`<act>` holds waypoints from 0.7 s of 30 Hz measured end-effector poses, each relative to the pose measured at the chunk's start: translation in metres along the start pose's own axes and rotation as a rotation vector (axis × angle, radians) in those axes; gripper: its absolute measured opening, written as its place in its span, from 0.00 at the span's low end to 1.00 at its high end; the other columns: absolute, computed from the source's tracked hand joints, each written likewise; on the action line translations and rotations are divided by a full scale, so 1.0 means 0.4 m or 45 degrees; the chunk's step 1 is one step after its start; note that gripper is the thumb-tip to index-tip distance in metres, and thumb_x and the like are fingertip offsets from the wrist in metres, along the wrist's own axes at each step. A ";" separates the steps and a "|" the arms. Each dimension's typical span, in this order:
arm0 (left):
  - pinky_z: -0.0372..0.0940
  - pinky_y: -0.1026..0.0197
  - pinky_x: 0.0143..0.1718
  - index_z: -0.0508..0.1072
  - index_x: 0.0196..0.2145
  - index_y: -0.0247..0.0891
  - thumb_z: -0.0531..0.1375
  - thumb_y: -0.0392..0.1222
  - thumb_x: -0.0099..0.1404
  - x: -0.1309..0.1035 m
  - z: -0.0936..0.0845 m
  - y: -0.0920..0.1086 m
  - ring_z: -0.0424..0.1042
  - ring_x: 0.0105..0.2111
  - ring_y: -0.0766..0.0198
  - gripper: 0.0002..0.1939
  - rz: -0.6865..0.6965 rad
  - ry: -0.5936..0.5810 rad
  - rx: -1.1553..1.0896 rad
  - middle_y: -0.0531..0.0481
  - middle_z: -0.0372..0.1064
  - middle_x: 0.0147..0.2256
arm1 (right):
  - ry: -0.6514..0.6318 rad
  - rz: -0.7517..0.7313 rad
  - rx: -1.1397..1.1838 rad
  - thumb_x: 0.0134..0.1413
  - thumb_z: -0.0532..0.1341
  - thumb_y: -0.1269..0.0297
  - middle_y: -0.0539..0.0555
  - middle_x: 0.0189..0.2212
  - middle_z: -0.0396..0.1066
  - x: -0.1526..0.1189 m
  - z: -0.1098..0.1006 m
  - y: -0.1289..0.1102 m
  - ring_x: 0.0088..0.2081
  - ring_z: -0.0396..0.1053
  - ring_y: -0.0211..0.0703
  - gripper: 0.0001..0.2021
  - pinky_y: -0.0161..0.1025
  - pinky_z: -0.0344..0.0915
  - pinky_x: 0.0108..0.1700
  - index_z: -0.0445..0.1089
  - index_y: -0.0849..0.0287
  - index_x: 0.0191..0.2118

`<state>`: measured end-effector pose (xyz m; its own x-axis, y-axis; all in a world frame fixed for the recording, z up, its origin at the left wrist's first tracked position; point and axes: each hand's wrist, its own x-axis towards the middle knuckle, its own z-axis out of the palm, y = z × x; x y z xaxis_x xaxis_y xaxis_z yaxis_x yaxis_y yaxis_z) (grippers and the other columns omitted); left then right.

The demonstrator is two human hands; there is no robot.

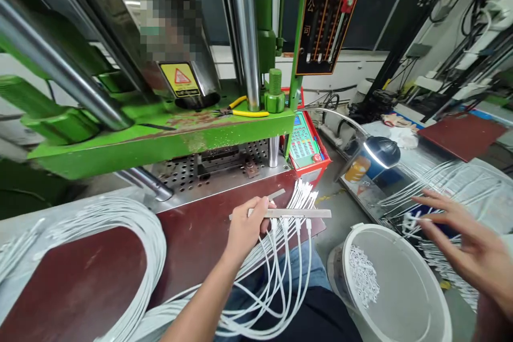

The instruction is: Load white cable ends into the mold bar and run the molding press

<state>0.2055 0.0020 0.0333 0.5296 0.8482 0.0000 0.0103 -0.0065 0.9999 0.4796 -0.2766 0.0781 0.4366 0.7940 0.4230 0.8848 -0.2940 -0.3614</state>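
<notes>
My left hand (pixel 249 222) is closed around a flat metal bar (pixel 300 214) above the brown tabletop. Several white cables (pixel 285 246) hang from the bar by their plug ends and loop down over my lap. Behind the bar, another bunch of white cable ends (pixel 303 192) rests near the table's corner. Out to the right, my right hand (pixel 465 240) is over the rim side of a white bucket (pixel 401 278). A small white plastic piece (pixel 411 223) is at its thumb and fingertip, slightly blurred, and the other fingers are stretched out.
A green press (pixel 180 141) stands ahead, with yellow-handled pliers (pixel 250 113) on its ledge. A red-framed control panel (pixel 305 141) is beside it. Coiled white cables (pixel 154 235) lie at left. White scraps (pixel 363 278) sit in the bucket. A lamp (pixel 380 152) and more cables are at right.
</notes>
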 end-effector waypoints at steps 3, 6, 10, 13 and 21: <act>0.53 0.65 0.22 0.74 0.28 0.35 0.54 0.49 0.65 0.001 -0.004 0.019 0.55 0.15 0.71 0.17 0.066 -0.088 -0.036 0.59 0.56 0.12 | -0.536 0.239 -0.204 0.46 0.60 0.47 0.63 0.35 0.74 -0.008 0.049 0.095 0.43 0.71 0.62 0.16 0.57 0.68 0.45 0.74 0.56 0.26; 0.52 0.65 0.21 0.74 0.27 0.35 0.54 0.50 0.65 -0.001 0.007 0.049 0.55 0.15 0.71 0.17 0.110 -0.140 -0.004 0.58 0.57 0.12 | -0.615 0.399 -0.201 0.52 0.56 0.49 0.61 0.40 0.74 0.009 0.096 0.069 0.42 0.72 0.56 0.20 0.52 0.68 0.45 0.74 0.59 0.39; 0.51 0.65 0.21 0.74 0.26 0.36 0.54 0.50 0.65 -0.001 0.027 0.071 0.54 0.16 0.71 0.18 0.122 -0.195 0.077 0.58 0.56 0.13 | -0.493 0.133 0.354 0.64 0.49 0.54 0.55 0.44 0.72 0.106 0.112 -0.143 0.43 0.70 0.44 0.17 0.39 0.67 0.43 0.70 0.55 0.46; 0.51 0.65 0.21 0.73 0.26 0.35 0.54 0.51 0.65 0.004 0.030 0.077 0.54 0.15 0.71 0.18 0.114 -0.182 0.101 0.58 0.56 0.12 | -0.614 -0.217 0.485 0.65 0.49 0.56 0.54 0.42 0.72 0.189 0.135 -0.293 0.42 0.69 0.41 0.16 0.38 0.63 0.45 0.68 0.56 0.49; 0.61 0.60 0.28 0.68 0.47 0.36 0.50 0.61 0.64 -0.057 0.040 0.045 0.68 0.26 0.62 0.27 -0.231 -0.188 -0.509 0.49 0.69 0.26 | -0.655 -0.355 0.551 0.65 0.51 0.57 0.52 0.34 0.75 0.299 0.267 -0.383 0.34 0.70 0.38 0.15 0.33 0.59 0.36 0.73 0.58 0.41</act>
<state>0.2072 -0.0259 0.0511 0.6646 0.7323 -0.1482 -0.1987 0.3644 0.9098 0.3790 -0.0796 0.0952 -0.0219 0.9897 0.1417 0.7621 0.1083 -0.6384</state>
